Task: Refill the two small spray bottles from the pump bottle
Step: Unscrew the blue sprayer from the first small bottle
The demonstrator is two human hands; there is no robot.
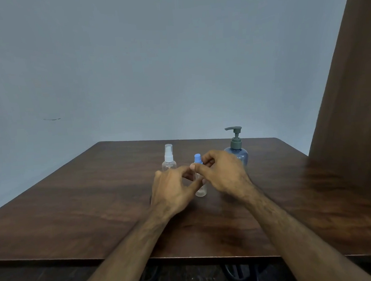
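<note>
Both hands are on the small bottle with the blue top, which stands in the middle of the brown desk. The left hand has its grip around the clear body, low down. The right hand pinches near the blue top with finger and thumb, maybe to twist it off. The other small spray bottle stands just behind on the left, cap on. The big blue pump bottle waits behind the right hand. The little bottle is light and thin, so a hard twist could tip it over. An elbow could bump the pump bottle too.
</note>
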